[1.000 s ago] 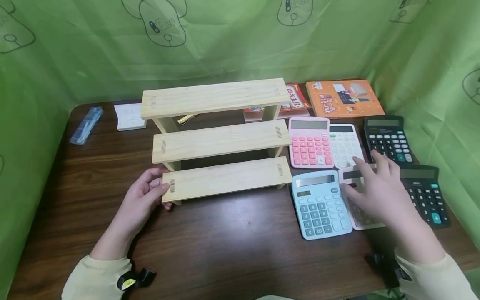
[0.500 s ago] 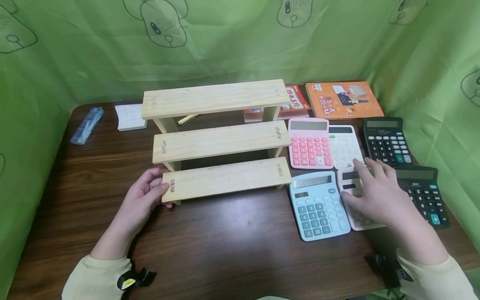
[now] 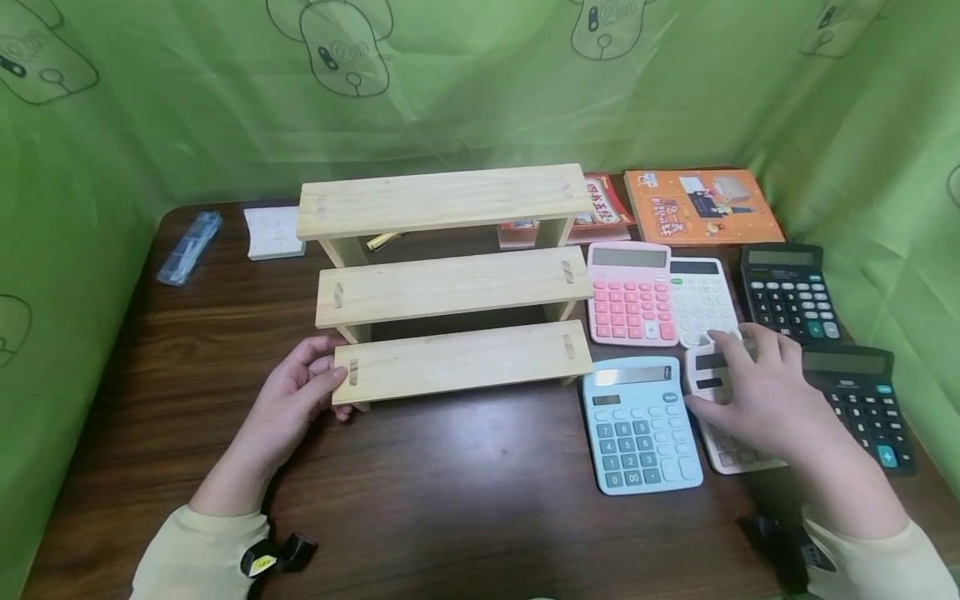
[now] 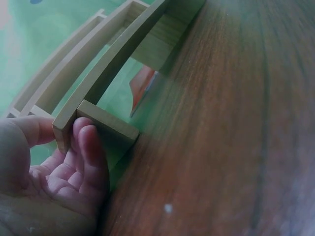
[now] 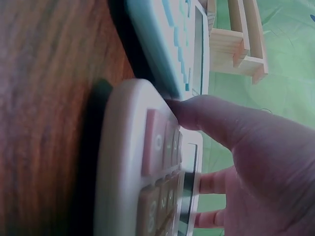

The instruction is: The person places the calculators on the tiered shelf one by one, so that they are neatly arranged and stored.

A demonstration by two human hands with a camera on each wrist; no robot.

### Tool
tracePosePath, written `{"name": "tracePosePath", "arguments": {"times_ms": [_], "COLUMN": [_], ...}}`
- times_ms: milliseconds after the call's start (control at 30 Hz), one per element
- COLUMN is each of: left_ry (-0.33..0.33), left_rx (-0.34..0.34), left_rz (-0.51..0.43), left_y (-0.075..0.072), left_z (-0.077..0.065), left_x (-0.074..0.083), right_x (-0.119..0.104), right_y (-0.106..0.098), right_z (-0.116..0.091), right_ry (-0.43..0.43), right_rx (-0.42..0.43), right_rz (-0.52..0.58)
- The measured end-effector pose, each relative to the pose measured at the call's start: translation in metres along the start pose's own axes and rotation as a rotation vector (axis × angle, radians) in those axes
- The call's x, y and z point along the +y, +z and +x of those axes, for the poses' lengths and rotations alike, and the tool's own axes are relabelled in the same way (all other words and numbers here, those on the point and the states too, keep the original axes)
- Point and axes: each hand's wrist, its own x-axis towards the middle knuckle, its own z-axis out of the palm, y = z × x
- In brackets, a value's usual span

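Pale-pink calculator: near right, beside blue calculator | right hand grips its edges | left hand pinches wooden three-step shelf lowest left end | writing unreadable

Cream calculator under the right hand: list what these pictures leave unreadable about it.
- Head view: the right hand covers most of the cream calculator, hiding its middle keys.
- Right wrist view: the cream calculator is seen edge-on and blurred; key labels unreadable, display mostly behind the thumb.
- Left wrist view: it is out of frame.
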Motion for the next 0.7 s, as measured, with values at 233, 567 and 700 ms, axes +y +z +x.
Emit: {"name": "tracePosePath", "arguments": {"times_ms": [233,567,700], "left_ry": [0.000,0.021,0.007], "left_rx": [-0.001,0.002,0.002], "left_rz": [0.023,0.050,0.062], "left_y": [0.001,0.000,0.000], "left_z": [0.000,0.000,-0.001], "left_x": [0.001,0.003,0.001], "right_x": [-0.004,-0.014,-0.028], "right_y": [-0.003,-0.036,-0.056], "right_z": [0.004,0.007,0.015], "right_ry": [0.012,-0.060,-0.129], "right_rx": [0.029,0.158,0.204], "right_rz": [0.041,0.164,0.161]}}
